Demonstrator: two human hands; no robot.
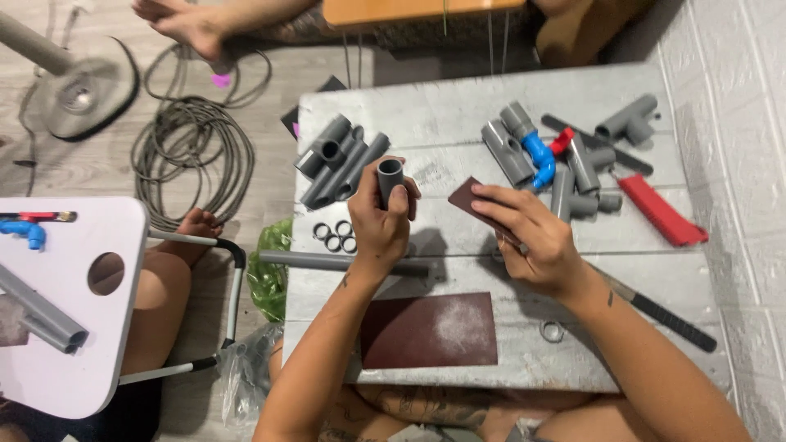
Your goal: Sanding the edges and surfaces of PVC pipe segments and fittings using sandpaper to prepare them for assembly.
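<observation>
Grey plank surface [458, 106], low, beside white brick wall. Sandpaper sheet [428, 329] flat at near edge. Long grey pipe [327, 262] across left edge. Grey pipe offcuts [340, 160] heaped at far left corner. Left hand [381, 221] closed around short grey pipe piece [390, 180], upright, above surface middle. Right hand [532, 241] pinching small sandpaper scrap [475, 200] just beside pipe piece. Small rings [336, 237] near left edge.

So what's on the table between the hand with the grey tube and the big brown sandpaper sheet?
In the head view, a long grey pipe lies across the table between the left hand and the sandpaper sheet.
</observation>
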